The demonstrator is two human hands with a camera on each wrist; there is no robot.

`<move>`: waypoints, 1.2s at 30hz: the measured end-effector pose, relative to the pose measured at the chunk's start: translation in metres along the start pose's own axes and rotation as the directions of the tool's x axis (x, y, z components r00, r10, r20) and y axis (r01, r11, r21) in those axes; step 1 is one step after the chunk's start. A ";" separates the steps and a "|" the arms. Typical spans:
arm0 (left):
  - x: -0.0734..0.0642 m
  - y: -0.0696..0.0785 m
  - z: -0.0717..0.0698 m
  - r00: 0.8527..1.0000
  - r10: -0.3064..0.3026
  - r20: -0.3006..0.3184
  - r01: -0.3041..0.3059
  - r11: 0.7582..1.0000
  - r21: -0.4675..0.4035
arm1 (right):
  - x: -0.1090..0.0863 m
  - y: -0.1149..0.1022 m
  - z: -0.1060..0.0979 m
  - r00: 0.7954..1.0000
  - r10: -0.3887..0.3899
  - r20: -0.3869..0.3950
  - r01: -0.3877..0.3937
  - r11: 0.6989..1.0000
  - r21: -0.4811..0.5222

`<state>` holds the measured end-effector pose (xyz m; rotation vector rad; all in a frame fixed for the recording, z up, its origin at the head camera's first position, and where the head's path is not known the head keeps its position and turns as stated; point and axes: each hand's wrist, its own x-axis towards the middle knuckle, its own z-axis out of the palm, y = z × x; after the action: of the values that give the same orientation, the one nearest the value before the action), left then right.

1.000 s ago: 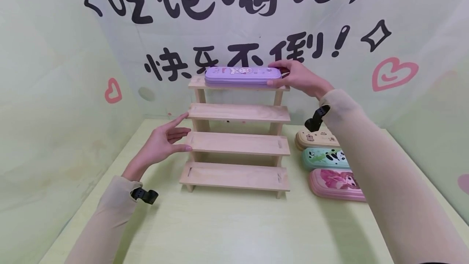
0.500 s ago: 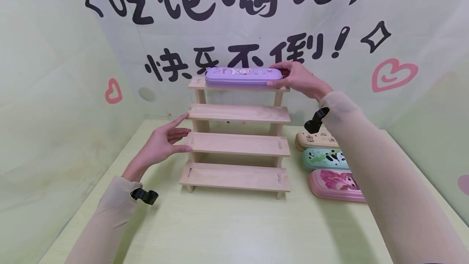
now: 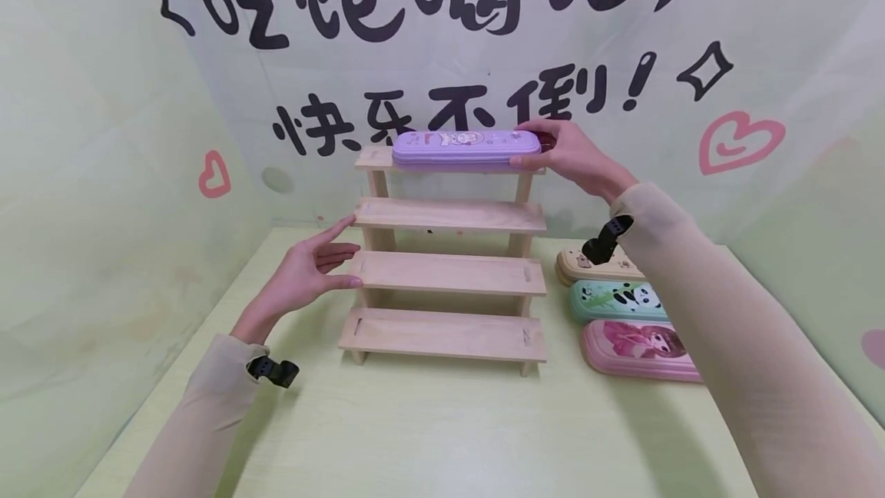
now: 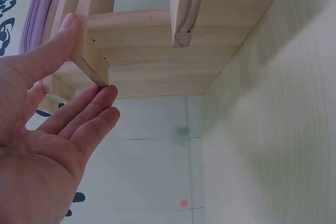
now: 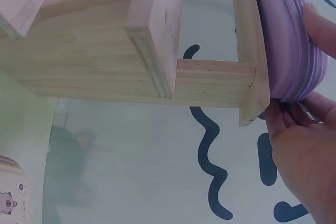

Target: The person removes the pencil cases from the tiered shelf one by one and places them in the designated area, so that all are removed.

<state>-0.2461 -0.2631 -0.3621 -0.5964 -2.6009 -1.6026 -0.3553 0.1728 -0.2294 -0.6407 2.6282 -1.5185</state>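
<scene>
A four-step wooden display stand stands mid-table. Lying lengthwise on its top step is a purple zippered pencil case with a cartoon on the lid. My right hand grips the case's right end, thumb in front and fingers behind; the right wrist view shows the thumb and fingertips around the case's zipped end. At the stand's left side, my left hand holds the end of a middle step between thumb and fingertips, while the index finger reaches the step above.
Right of the stand, a beige case, a green panda case and a pink case with a girl's picture lie in a row, partly behind my right sleeve. A printed cloth backdrop rises behind the table.
The purple pencil case has shifted slightly right along the top step, with my right hand moving along with it. My left hand stays where it was on the stand.
</scene>
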 end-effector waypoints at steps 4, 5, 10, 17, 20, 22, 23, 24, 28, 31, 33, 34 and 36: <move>0.001 -0.001 0.000 1.000 0.002 0.003 -0.002 1.000 -0.001 | -0.007 0.000 0.000 1.000 0.006 -0.007 -0.006 1.000 0.000; 0.001 -0.001 0.001 1.000 0.001 0.004 -0.001 1.000 0.001 | -0.010 0.000 0.001 1.000 0.005 -0.009 -0.005 1.000 0.005; 0.000 -0.003 0.001 1.000 -0.003 0.003 0.003 1.000 0.004 | -0.020 0.004 0.003 0.999 -0.024 -0.021 0.025 0.999 0.033; -0.001 -0.006 0.000 1.000 0.008 -0.001 -0.008 1.000 0.013 | -0.036 0.009 0.005 0.995 -0.085 -0.045 0.089 0.990 0.106; -0.001 -0.006 0.001 1.000 0.010 -0.002 -0.010 1.000 0.015 | -0.046 0.010 0.004 0.994 -0.092 -0.056 0.097 0.989 0.108; -0.001 -0.006 0.000 1.000 0.011 -0.003 -0.011 1.000 0.015 | -0.052 0.010 0.003 0.994 -0.090 -0.060 0.096 0.989 0.109; -0.001 -0.006 0.000 1.000 0.011 -0.003 -0.011 1.000 0.017 | -0.056 0.010 0.002 0.994 -0.090 -0.059 0.096 0.989 0.111; -0.001 -0.006 0.000 1.000 0.011 -0.003 -0.011 1.000 0.016 | -0.060 0.010 0.001 0.995 -0.087 -0.056 0.093 0.989 0.111; 0.000 -0.006 0.000 1.000 0.010 0.000 -0.010 1.000 0.024 | -0.075 0.013 -0.002 0.996 -0.074 -0.054 0.079 0.992 0.100; 0.000 -0.006 0.000 1.000 0.010 0.001 -0.010 1.000 0.025 | -0.086 0.014 -0.004 0.995 -0.077 -0.063 0.083 0.992 0.100; 0.001 -0.005 0.000 1.000 0.011 0.000 -0.011 1.000 0.022 | -0.092 0.016 -0.005 0.994 -0.089 -0.069 0.097 0.989 0.113; 0.001 -0.005 0.000 1.000 0.012 0.000 -0.012 1.000 0.022 | -0.096 0.017 -0.005 0.993 -0.096 -0.070 0.104 0.987 0.125; 0.001 -0.004 -0.001 1.000 0.011 -0.002 -0.011 1.000 0.019 | -0.102 0.020 -0.006 0.991 -0.113 -0.066 0.121 0.983 0.135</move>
<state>-0.2486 -0.2650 -0.3653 -0.6068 -2.6029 -1.5732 -0.2698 0.2239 -0.2605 -0.7627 2.5375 -1.7593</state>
